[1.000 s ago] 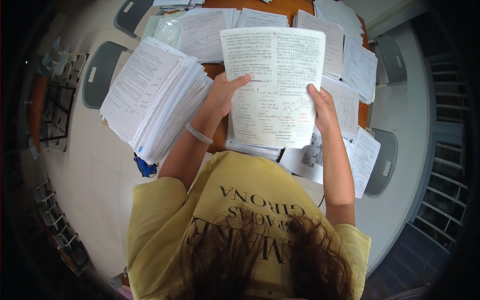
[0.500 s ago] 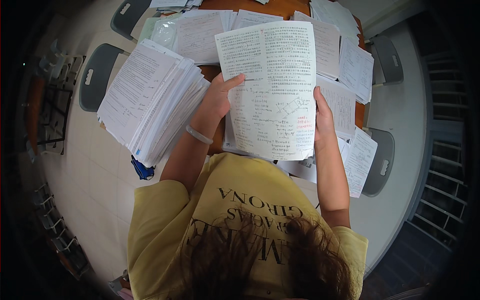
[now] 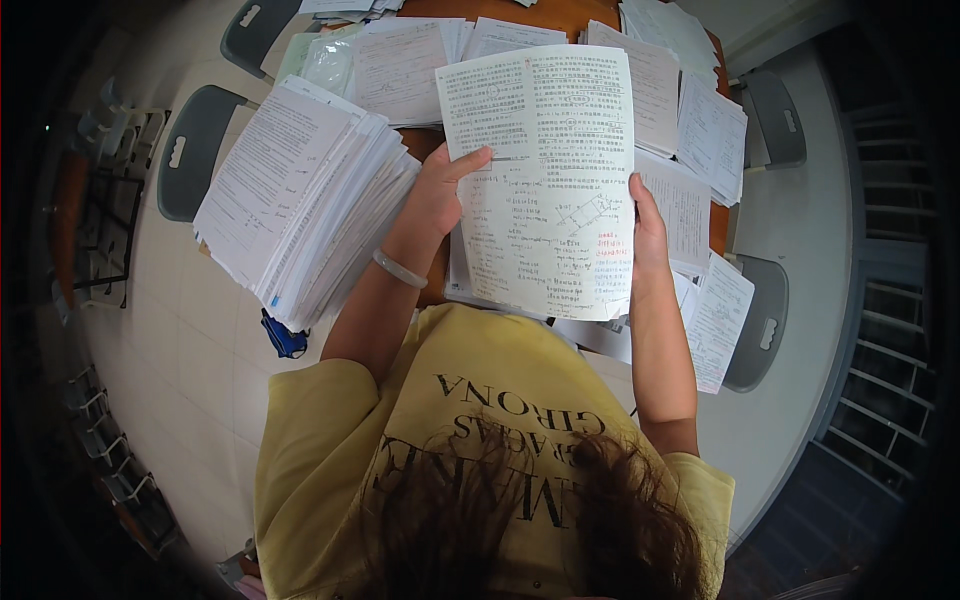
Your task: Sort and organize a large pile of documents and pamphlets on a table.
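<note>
Held up in front of me is a set of paper sheets (image 3: 545, 190), covered in printed text, handwriting, a small diagram and some red notes. My left hand (image 3: 447, 188) grips its left edge, thumb lying across the front and the other fingers hidden behind. On the right edge, my right hand (image 3: 648, 225) holds the sheets with its thumb along the side; its remaining fingers are out of sight behind the paper. A pale bangle (image 3: 398, 268) circles my left wrist.
A tall, fanned stack of papers (image 3: 300, 190) stands left of the sheets. More paper piles (image 3: 410, 65) lie along the far side of the brown table (image 3: 555, 14), and others (image 3: 712, 130) to the right. Grey chairs (image 3: 200, 150) flank the table. A blue item (image 3: 284, 336) sits below the left stack.
The sheets have shifted very slightly to the right. Both hands keep the same grip.
</note>
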{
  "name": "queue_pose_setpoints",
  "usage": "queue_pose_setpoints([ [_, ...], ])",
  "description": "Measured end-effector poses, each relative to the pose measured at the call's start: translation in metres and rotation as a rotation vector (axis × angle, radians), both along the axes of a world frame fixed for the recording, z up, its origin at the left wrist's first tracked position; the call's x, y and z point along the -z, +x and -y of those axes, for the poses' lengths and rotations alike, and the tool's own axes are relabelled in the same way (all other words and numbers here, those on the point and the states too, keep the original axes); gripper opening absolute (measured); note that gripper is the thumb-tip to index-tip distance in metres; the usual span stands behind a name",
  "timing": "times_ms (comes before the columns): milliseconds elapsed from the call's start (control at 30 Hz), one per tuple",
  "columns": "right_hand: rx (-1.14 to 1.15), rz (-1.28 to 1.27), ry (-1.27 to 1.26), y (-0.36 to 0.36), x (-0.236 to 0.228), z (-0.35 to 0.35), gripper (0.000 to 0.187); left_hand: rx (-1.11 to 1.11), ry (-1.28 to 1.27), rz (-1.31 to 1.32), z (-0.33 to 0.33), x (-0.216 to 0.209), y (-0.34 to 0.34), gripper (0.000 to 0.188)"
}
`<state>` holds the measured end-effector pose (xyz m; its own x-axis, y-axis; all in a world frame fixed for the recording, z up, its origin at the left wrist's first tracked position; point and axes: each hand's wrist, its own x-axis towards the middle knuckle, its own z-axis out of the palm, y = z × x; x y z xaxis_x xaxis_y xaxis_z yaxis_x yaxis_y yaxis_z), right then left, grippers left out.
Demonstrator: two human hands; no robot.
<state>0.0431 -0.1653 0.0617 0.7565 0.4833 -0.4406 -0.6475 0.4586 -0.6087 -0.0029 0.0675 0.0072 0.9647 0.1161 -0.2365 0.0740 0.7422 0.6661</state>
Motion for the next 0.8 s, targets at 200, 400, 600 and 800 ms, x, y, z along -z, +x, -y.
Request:
queue_pose_setpoints([
  [200,-0.024,0.133,-0.089,-0.002,-0.007,-0.007,0.041,-0.049,-0.034,0.012,0.008,0.019,0.006,0.031],
  [400,-0.064,0.175,-0.137,-0.007,-0.010,-0.014,0.045,-0.089,-0.121,-0.063,0.021,0.013,0.007,0.029],
  [600,0.009,0.050,-0.062,-0.014,-0.018,-0.024,0.058,-0.107,-0.163,-0.050,0.023,0.012,0.007,0.030],
  [800,0.016,0.030,-0.064,-0.015,-0.021,-0.020,0.055,-0.103,-0.190,-0.042,0.024,0.020,0.008,0.032],
])
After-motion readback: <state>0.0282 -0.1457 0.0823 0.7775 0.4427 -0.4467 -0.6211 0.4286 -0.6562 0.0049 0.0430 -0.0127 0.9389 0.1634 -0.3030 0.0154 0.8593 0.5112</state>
